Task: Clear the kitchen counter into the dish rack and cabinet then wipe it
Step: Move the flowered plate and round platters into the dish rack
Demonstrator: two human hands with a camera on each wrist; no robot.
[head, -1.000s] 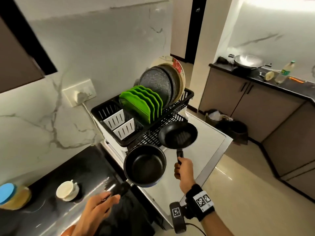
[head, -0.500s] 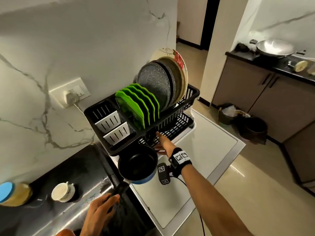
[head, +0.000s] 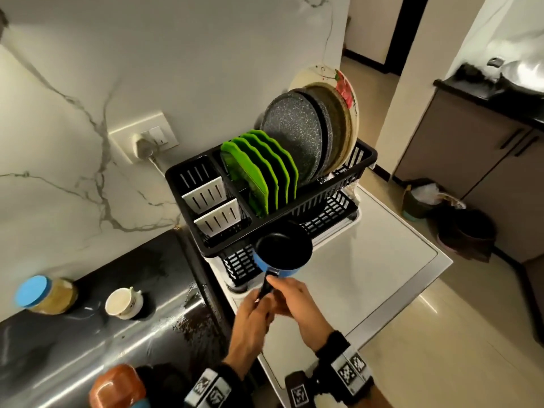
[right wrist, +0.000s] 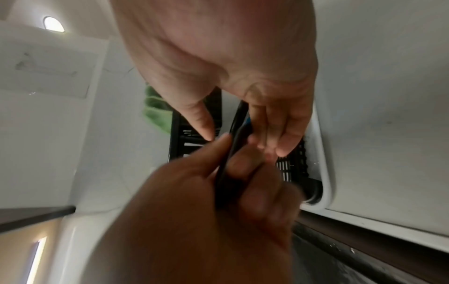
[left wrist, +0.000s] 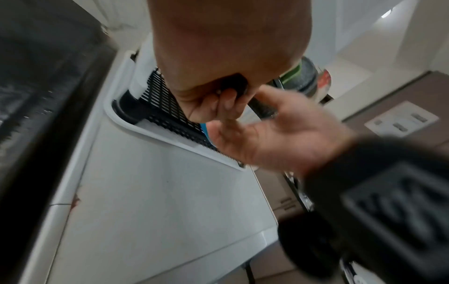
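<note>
A blue saucepan [head: 284,250] with a black inside hangs just in front of the black two-tier dish rack [head: 294,206], level with its lower tier. My left hand [head: 250,316] grips its black handle [head: 265,287] from below. My right hand [head: 290,298] lies against the same handle with straight fingers, close to the pan. In the left wrist view my left hand [left wrist: 213,100] curls round the handle [left wrist: 234,84]. In the right wrist view my right hand [right wrist: 243,142] has thumb and straight fingers on either side of the handle [right wrist: 228,163]. Green plates [head: 259,178] and grey plates [head: 297,134] stand in the upper tier.
The rack stands on a white appliance top [head: 368,260]. On the dark counter [head: 88,334] to the left are a white cup [head: 124,303], a blue-lidded jar [head: 44,295] and an orange-lidded container [head: 117,387]. A wall socket [head: 144,142] with a plug sits behind. Bins [head: 465,231] stand on the floor.
My right hand carried a black frying pan to the rack's lower tier, let it go and came back to the saucepan's handle. My left hand moved the saucepan right, up to the rack.
</note>
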